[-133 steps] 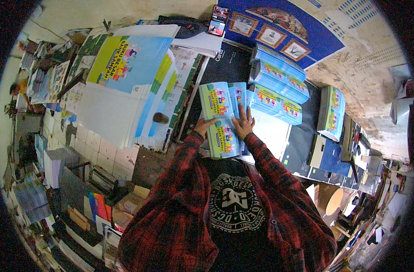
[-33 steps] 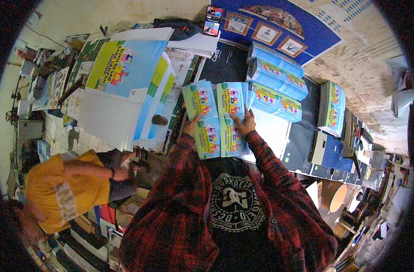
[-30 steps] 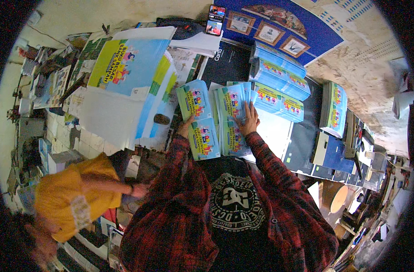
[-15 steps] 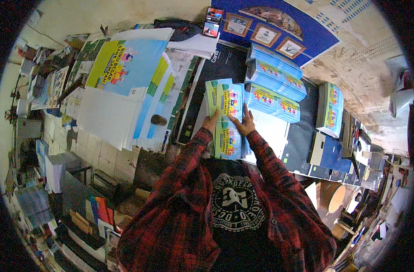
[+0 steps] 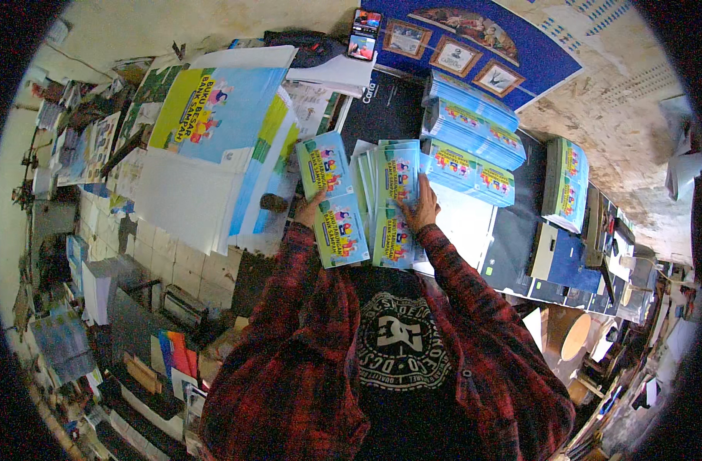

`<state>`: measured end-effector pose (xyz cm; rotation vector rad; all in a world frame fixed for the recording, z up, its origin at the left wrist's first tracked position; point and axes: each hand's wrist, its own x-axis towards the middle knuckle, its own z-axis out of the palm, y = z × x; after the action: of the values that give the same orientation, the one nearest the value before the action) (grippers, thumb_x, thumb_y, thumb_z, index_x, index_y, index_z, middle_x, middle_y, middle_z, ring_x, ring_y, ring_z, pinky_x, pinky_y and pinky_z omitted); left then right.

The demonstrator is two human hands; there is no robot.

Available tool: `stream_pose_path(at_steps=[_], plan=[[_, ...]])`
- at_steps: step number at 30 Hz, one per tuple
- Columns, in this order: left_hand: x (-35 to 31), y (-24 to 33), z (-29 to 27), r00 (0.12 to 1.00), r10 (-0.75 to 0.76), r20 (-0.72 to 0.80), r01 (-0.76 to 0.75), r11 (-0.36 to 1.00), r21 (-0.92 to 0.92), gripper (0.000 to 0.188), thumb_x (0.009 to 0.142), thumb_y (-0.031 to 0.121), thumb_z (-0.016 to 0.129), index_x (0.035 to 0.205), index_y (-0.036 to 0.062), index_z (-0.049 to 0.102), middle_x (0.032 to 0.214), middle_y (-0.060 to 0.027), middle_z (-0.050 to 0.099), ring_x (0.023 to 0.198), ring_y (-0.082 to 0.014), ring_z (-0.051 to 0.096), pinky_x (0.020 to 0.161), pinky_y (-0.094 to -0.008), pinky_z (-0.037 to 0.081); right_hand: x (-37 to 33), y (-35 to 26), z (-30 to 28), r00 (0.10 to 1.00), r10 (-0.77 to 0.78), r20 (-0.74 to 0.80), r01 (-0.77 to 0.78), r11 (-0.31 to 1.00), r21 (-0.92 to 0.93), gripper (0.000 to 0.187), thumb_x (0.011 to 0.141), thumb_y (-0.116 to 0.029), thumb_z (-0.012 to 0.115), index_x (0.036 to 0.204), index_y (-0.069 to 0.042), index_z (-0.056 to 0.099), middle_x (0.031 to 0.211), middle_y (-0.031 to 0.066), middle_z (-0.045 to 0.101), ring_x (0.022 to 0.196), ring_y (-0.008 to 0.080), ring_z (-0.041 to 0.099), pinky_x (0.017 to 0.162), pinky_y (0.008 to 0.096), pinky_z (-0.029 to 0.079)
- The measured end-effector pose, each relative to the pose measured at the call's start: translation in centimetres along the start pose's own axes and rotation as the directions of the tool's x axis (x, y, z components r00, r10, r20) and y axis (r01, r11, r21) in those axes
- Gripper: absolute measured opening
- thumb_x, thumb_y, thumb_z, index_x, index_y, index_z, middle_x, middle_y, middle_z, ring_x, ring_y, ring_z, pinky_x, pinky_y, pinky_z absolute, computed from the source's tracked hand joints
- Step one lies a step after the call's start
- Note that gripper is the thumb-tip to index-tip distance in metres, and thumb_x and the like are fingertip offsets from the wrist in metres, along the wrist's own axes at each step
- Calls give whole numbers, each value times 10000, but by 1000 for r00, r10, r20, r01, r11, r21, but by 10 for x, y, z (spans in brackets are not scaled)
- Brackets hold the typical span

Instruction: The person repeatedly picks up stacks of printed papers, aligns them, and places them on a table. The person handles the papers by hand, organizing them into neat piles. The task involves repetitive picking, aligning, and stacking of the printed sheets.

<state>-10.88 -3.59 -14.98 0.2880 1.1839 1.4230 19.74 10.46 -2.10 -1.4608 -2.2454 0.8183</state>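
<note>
Holding lettered print (image 5: 338,219), left hand (image 5: 308,210); right hand (image 5: 425,206) on lettered stack (image 5: 397,188).

Both forearms come up and slant inward, plaid sleeves running right down to the wrists, and those wrists sit about level. Out wide on its side, the left hand (image 5: 309,210) is in a pinching hold, thumb uppermost, though its fingers look mostly hidden from here. Across the gap, the right hand (image 5: 422,207) shows its back, fingers pointing forward, thumb angled inward away from them.
</note>
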Motion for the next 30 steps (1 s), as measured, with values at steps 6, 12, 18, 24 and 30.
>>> stream_pose_path(at_steps=[6, 12, 18, 24, 30], plan=[[-43, 40, 60, 977, 162, 137, -143, 980, -137, 410, 852, 250, 650, 1208, 63, 567, 1182, -90, 591, 1055, -173, 572, 860, -315, 480, -3, 9, 10, 972, -233, 16, 225, 916, -333, 437, 858, -452, 552, 1288, -434, 475, 1528, 62, 144, 1340, 340, 239, 973, 581, 243], [-34, 28, 141, 968, 74, 240, -84, 996, 29, 424, 848, 241, 650, 1194, 14, 561, 1129, -109, 618, 997, -193, 609, 853, -326, 494, 11, 25, 9, 984, 40, 176, -62, 991, 121, 665, 821, -526, 582, 1389, -246, 380, 1497, 49, 227, 1360, 364, 184, 998, 599, 186], [-4, -21, 145, 981, -166, -105, 187, 954, 235, 766, 743, 597, 652, 1129, -57, 551, 1005, -146, 637, 890, -227, 636, 765, -339, 516, 14, 13, 10, 981, 59, 185, -95, 976, 195, 1148, 636, -623, 714, 1475, -153, 87, 1115, 148, 631, 1332, 413, 230, 1006, 616, 200], [13, -56, 84, 972, -215, -92, 211, 976, -55, 776, 757, 617, 628, 1155, -43, 538, 1018, -129, 624, 856, -217, 620, 737, -347, 501, 12, 8, 11, 993, -88, 73, 85, 995, 45, 1016, 696, -554, 703, 1460, -145, 173, 1284, 186, 485, 1301, 419, 274, 995, 573, 285], [-2, -37, -13, 995, 81, -53, -82, 997, -7, 547, 907, 448, 518, 1287, 57, 477, 1209, -94, 541, 1047, -207, 548, 895, -338, 446, 7, -17, -1, 998, -59, 20, 58, 996, 60, 787, 770, -466, 654, 1429, -224, 298, 1382, 207, 354, 1239, 412, 359, 940, 564, 358]])
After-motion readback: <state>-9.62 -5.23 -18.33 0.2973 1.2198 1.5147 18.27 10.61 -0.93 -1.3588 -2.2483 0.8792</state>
